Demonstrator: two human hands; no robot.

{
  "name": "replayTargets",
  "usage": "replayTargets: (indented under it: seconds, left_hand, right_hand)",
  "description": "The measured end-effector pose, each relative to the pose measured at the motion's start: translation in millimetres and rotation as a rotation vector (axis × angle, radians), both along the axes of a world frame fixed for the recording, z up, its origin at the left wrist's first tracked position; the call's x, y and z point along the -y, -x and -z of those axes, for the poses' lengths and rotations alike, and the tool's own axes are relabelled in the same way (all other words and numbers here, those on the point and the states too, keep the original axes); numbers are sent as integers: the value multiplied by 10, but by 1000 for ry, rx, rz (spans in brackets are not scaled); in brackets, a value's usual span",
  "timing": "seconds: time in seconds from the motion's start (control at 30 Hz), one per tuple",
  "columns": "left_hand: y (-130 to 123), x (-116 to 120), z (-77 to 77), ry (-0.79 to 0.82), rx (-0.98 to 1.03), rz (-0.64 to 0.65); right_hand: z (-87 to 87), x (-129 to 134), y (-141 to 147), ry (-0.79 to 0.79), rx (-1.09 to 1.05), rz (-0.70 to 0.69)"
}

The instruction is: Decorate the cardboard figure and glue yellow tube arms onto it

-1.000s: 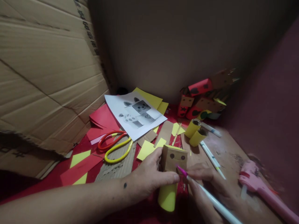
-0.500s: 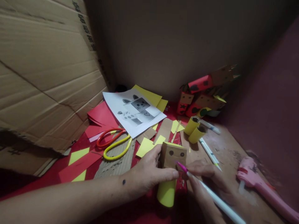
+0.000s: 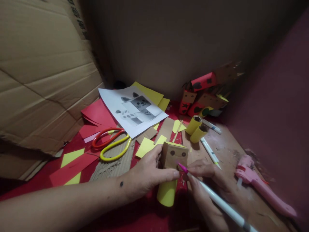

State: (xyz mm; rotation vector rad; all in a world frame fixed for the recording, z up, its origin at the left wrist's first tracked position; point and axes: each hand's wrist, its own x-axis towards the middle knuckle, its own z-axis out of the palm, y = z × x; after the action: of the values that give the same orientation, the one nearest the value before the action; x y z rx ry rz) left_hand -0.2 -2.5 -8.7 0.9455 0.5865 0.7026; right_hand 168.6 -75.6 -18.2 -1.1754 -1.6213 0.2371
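Note:
My left hand (image 3: pixel 154 174) is closed round a small paper figure, its thumb across the front. The figure has a brown cardboard head (image 3: pixel 172 160) with two dark drawn eyes, above a yellow paper tube (image 3: pixel 167 194). In my right hand (image 3: pixel 212 190) is a white felt-tip marker (image 3: pixel 220 202) with a magenta tip end, gripped like a pen. Its point is at the lower middle of the brown face; whether it touches the surface is hard to tell. A faint pinkish mark shows on the face near the point.
Red-and-yellow-handled scissors (image 3: pixel 113 145) lie left on corrugated cardboard, among paper scraps. Behind them is a printed sheet (image 3: pixel 135 112) with an animal drawing. Two yellow tubes (image 3: pixel 199 132), more markers (image 3: pixel 209 151) and a pink glue gun (image 3: pixel 260 188) lie right. Red figures (image 3: pixel 204 82) are stacked behind.
The whole view has shifted a little, so most things sit slightly left and higher. Both hands keep their holds, and the marker point stays near the same spot on the brown face.

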Motion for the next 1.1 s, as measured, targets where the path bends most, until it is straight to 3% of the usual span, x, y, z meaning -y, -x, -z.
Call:
replayTargets:
  seconds: [0.47, 1.1]
  left_hand:
    - [12, 6, -3, -3, 34, 17]
    - [-5, 2, 2, -4, 31, 4]
  right_hand:
    - [-94, 28, 29, 47, 34, -7]
    - [-54, 19, 48, 19, 84, 31]
